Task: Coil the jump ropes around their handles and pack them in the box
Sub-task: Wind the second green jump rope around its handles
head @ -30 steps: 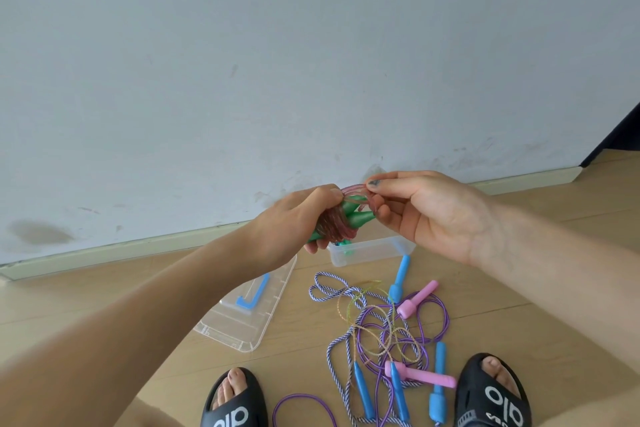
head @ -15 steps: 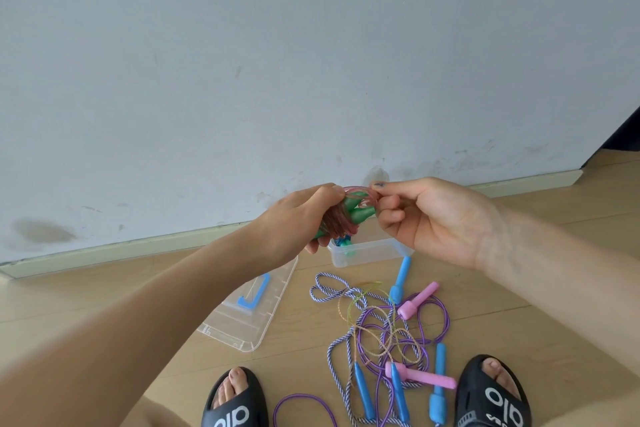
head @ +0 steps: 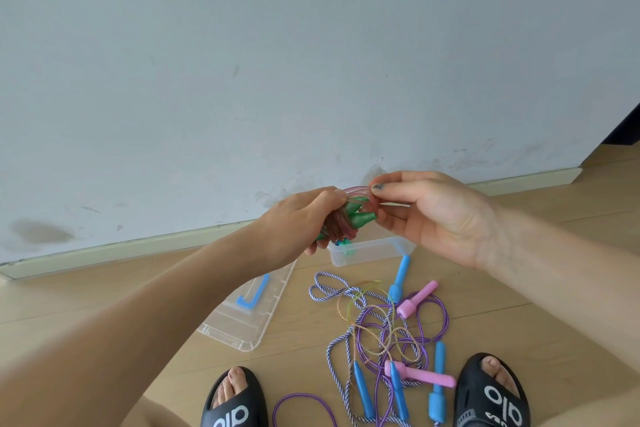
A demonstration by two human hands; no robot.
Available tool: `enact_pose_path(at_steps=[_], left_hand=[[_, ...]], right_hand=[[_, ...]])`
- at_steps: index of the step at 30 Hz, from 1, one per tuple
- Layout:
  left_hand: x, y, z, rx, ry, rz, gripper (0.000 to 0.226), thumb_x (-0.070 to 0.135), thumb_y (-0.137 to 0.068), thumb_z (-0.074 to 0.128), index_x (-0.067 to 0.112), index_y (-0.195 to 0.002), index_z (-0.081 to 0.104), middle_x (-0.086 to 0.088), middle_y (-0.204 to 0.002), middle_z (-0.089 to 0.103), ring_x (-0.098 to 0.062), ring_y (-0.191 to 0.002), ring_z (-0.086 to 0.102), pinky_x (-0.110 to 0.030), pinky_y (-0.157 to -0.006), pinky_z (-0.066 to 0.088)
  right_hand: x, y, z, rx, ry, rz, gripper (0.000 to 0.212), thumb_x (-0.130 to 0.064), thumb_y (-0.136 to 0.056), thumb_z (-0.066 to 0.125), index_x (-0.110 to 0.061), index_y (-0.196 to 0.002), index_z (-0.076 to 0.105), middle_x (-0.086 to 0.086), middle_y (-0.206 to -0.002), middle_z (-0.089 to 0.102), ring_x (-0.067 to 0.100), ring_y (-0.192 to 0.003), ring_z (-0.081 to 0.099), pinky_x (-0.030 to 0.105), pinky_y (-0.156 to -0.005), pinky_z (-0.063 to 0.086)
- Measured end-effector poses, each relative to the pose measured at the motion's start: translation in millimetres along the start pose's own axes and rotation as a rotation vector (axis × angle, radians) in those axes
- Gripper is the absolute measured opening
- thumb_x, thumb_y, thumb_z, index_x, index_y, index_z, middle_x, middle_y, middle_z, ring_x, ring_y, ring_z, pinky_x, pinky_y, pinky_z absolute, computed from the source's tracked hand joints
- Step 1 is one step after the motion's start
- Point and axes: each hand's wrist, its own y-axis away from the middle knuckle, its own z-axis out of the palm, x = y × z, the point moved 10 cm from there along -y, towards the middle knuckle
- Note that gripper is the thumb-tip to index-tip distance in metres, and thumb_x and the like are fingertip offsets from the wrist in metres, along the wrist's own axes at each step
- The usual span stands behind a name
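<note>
My left hand grips a pair of green handles with a pink rope wound around them, held in the air above the clear box. My right hand pinches a loop of that pink rope between thumb and forefinger just above the handle tips. On the floor below lies a tangle of ropes: purple, blue-and-white braided and thin yellowish ones, with blue handles and pink handles. Something green lies inside the box.
The clear box lid with a blue latch lies flat on the wood floor at left. The grey wall and skirting stand right behind the box. My feet in black sandals flank the rope pile.
My right hand has lifted slightly and drawn the pink rope loop up over the green handle tips. My left hand keeps the bundle in about the same place.
</note>
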Motion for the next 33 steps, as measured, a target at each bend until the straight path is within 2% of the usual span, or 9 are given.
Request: enact_pose_path(at_steps=[5, 8, 14, 17, 20, 23, 25, 29, 33], left_hand=[[0.1, -1.3, -0.2, 0.017, -0.02, 0.001, 0.044, 0.046, -0.099, 0.03, 0.019, -0.082, 0.062, 0.0, -0.067, 0.062, -0.015, -0.062, 0.055, -0.047, -0.089, 0.049], [-0.8, -1.3, 0.7, 0.026, -0.002, -0.011, 0.044, 0.046, -0.099, 0.031, 0.02, -0.084, 0.064, -0.001, -0.069, 0.063, -0.015, -0.061, 0.055, -0.046, -0.087, 0.05], [-2.3, -2.2, -3.8, 0.095, 0.001, -0.044, 0.043, 0.044, -0.099, 0.031, 0.02, -0.083, 0.063, -0.001, -0.069, 0.063, -0.014, -0.06, 0.053, -0.037, -0.079, 0.05], [-3.9, -3.8, -3.9, 0.11, -0.05, -0.044, 0.041, 0.042, -0.1, 0.031, 0.016, -0.087, 0.06, 0.001, -0.07, 0.061, -0.015, -0.064, 0.051, -0.036, -0.077, 0.048], [-6.9, -5.2, -3.8, 0.106, -0.055, -0.058, 0.042, 0.042, -0.099, 0.031, 0.015, -0.09, 0.061, -0.007, -0.078, 0.066, -0.015, -0.063, 0.051, -0.039, -0.08, 0.049], [-10.0, -7.0, -4.9, 0.107, -0.035, -0.077, 0.043, 0.042, -0.1, 0.031, 0.014, -0.094, 0.063, -0.009, -0.078, 0.067, -0.015, -0.06, 0.052, -0.039, -0.079, 0.05], [-11.5, -8.3, -4.5, 0.107, -0.02, -0.085, 0.045, 0.043, -0.1, 0.031, 0.012, -0.096, 0.064, -0.004, -0.071, 0.064, -0.016, -0.059, 0.053, -0.041, -0.081, 0.051], [-18.4, -11.5, -5.6, 0.102, 0.061, -0.136, 0.048, 0.046, -0.098, 0.031, 0.015, -0.1, 0.068, -0.004, -0.068, 0.062, -0.019, -0.057, 0.054, -0.043, -0.083, 0.052], [-21.3, -11.6, -7.5, 0.099, 0.066, -0.147, 0.047, 0.047, -0.098, 0.034, 0.017, -0.089, 0.068, -0.004, -0.068, 0.063, -0.019, -0.058, 0.054, -0.04, -0.08, 0.054]], right_hand=[[-0.7, -0.6, -0.6, 0.018, 0.023, -0.019, 0.011, 0.005, -0.091, 0.059, -0.005, -0.093, 0.063, 0.01, -0.08, 0.07, 0.015, -0.068, 0.067, 0.022, -0.068, 0.057], [-1.7, 0.2, -1.5, 0.04, 0.083, -0.058, 0.014, 0.007, -0.091, 0.059, -0.006, -0.087, 0.063, 0.007, -0.077, 0.069, 0.012, -0.065, 0.067, 0.021, -0.065, 0.056], [-5.6, 3.0, -6.7, 0.109, 0.262, -0.126, 0.009, -0.001, -0.09, 0.064, -0.006, -0.095, 0.07, 0.008, -0.085, 0.074, 0.014, -0.074, 0.07, 0.025, -0.069, 0.052], [-6.9, 4.1, -4.7, 0.103, 0.201, -0.139, 0.013, 0.0, -0.093, 0.058, -0.002, -0.099, 0.069, 0.011, -0.087, 0.074, 0.017, -0.077, 0.071, 0.026, -0.071, 0.053], [-12.0, 5.7, 0.3, 0.086, 0.25, -0.177, 0.018, 0.005, -0.09, 0.052, -0.004, -0.093, 0.068, 0.014, -0.088, 0.072, 0.02, -0.08, 0.07, 0.027, -0.072, 0.054], [-21.0, 9.9, 4.9, 0.078, 0.472, -0.266, 0.013, -0.001, -0.081, 0.061, -0.011, -0.085, 0.069, 0.014, -0.092, 0.074, 0.022, -0.085, 0.07, 0.033, -0.079, 0.057], [-25.4, 15.5, 12.5, 0.051, 0.662, -0.342, 0.017, -0.003, -0.078, 0.068, -0.013, -0.09, 0.065, 0.005, -0.09, 0.076, 0.02, -0.086, 0.072, 0.036, -0.085, 0.057], [-29.9, 30.0, 33.0, -0.01, 0.875, -0.582, 0.031, 0.0, -0.08, 0.07, -0.02, -0.096, 0.053, -0.001, -0.088, 0.074, 0.015, -0.082, 0.072, 0.034, -0.082, 0.058], [-29.5, 33.4, 44.0, -0.016, 1.152, -0.761, 0.017, -0.011, -0.089, 0.063, -0.024, -0.092, 0.054, -0.005, -0.085, 0.069, 0.019, -0.079, 0.069, 0.041, -0.075, 0.054]])
